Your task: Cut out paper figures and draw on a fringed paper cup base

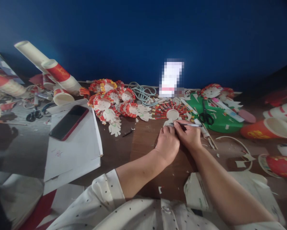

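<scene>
In the middle of the brown table lies a paper-cup cutout (pixel 172 114) with red and orange strips fanned around a white round centre. My left hand (pixel 167 142) is closed, its curled fingers on the white lower part of this cutout. My right hand (pixel 190 135) grips a pen (pixel 187 124), its tip close to my left fingers over the same white part. The fingers partly hide the spot where the tip meets the paper. Black scissors (pixel 206 115) rest on a green sheet (pixel 220 127) to the right of my right hand.
Finished-looking lion-like cutouts (pixel 109 105) are heaped at the back left, beside a coiled cord (pixel 143 93). A phone (pixel 69 123) lies on white papers (pixel 73 156). Stacked paper cups (pixel 59 75) lean at the left; an orange cup (pixel 265 129) lies right. A pixelated bright screen (pixel 171 76) stands behind.
</scene>
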Demonstrator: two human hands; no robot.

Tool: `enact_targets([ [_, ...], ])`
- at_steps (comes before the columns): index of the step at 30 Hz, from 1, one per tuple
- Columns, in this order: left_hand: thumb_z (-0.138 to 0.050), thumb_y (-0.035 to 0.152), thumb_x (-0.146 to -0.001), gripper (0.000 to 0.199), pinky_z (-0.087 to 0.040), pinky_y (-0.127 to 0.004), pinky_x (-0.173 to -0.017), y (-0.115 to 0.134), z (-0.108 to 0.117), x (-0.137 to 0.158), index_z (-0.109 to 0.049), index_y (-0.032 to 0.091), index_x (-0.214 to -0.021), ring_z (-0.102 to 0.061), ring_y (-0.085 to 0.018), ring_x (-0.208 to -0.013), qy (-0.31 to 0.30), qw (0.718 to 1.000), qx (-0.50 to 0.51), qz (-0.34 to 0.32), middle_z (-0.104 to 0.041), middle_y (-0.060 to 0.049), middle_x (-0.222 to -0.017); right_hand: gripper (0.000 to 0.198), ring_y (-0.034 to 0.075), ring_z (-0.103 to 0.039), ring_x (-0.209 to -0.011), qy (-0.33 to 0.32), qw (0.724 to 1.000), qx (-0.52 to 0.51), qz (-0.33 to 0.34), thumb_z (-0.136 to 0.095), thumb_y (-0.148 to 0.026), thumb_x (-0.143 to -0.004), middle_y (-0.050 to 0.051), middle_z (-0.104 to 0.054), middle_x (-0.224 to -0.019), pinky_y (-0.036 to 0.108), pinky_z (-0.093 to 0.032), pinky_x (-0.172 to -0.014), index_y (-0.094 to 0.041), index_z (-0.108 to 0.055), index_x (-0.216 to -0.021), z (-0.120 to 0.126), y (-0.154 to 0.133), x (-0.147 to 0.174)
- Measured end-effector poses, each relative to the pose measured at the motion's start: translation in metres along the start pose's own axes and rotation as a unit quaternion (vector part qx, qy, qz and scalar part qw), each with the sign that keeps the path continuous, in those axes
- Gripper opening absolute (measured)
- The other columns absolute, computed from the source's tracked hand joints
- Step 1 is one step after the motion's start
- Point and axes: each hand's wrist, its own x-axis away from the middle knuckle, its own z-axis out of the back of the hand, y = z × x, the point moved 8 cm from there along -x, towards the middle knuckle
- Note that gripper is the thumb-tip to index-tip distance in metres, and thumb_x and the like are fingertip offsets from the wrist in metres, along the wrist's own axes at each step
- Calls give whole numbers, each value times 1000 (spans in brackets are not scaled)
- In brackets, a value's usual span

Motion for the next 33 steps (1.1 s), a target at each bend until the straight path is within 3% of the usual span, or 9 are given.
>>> enact_targets([
  [33,-43,21,-96,49,-51,-36,-93,0,2,-1,-49,0,-140,-60,-26,-108,-9,1000,4,-4,-62,-21,-121,32,23,-73,-80,7,1000,14,10,-55,-42,-90,9,-77,-85,34,-57,-78,-17,-75,-85,2,-3,-1],
])
